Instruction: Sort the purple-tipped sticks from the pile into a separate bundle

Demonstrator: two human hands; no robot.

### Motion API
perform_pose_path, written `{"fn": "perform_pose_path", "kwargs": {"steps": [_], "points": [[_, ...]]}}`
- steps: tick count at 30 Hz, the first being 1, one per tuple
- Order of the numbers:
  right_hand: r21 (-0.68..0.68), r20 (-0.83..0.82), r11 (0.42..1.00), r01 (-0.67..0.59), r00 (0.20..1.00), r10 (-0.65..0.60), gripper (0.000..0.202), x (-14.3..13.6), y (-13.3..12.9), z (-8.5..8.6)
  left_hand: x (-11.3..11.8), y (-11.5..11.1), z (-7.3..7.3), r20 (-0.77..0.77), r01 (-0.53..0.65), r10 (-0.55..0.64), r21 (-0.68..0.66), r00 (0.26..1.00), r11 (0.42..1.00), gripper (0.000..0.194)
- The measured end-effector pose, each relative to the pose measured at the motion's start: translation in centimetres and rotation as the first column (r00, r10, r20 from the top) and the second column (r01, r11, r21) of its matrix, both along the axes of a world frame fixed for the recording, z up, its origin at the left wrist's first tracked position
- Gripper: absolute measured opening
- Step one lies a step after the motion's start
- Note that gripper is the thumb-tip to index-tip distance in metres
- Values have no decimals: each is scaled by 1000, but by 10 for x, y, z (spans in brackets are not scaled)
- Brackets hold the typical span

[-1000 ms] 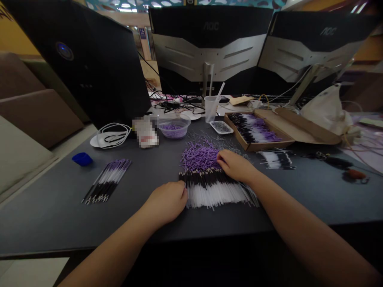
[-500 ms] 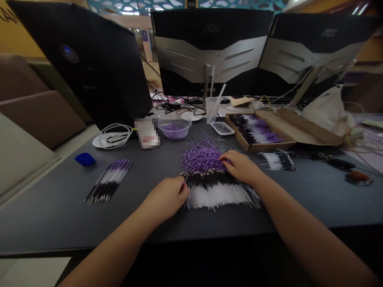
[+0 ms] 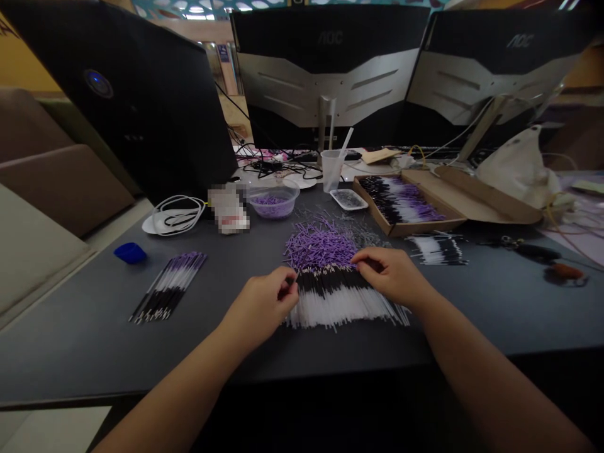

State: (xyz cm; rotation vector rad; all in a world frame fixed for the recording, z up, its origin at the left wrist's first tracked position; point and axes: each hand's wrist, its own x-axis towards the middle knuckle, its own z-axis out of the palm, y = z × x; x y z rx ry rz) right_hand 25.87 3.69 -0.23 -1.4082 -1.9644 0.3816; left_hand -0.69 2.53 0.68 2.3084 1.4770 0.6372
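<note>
My left hand (image 3: 267, 305) is closed in a pinch at the left end of a row of thin black-and-white sticks (image 3: 344, 305). A small light tip shows at its fingertips, too fine to name. My right hand (image 3: 394, 275) pinches at the near right edge of a heap of short purple tubes (image 3: 316, 244), just above the sticks' black ends; what lies between its fingers is hidden. The sticks lie side by side, black ends toward the heap. Farther left rests a bundle of sticks with purple ends (image 3: 170, 286).
Behind the heap stand a clear bowl of purple tubes (image 3: 274, 204), a plastic cup (image 3: 332, 173) and a small white tray (image 3: 348, 200). An open cardboard box (image 3: 425, 228) holds purple-ended sticks. Loose sticks (image 3: 436, 250), keys (image 3: 514, 242) and a blue scoop-like piece (image 3: 131, 253) lie around.
My right hand has drawn back from the heap toward the sticks' black ends. My left hand has risen slightly, its thumb and finger now more visible. The view has shifted a little.
</note>
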Motion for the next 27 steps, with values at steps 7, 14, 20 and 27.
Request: {"fn": "perform_pose_path", "kwargs": {"steps": [7, 14, 20, 27], "points": [[-245, -276, 967, -73, 961, 3, 20, -6, -6, -2, -2, -1, -3, -10, 86, -85, 160, 996, 983, 24], [-324, -542, 926, -195, 840, -13, 10, -15, -12, 7, -3, 0, -7, 34, 118, -129, 225, 991, 967, 28], [-320, -661, 863, -391, 745, 92, 16, -20, -20, 9, -1, -2, -4, 12, 182, -193, 273, 981, 945, 23], [-253, -795, 859, -445, 602, 78, 19, -41, -28, 4, -1, -5, 2, -24, 246, -257, 378, 966, 892, 19]]}}
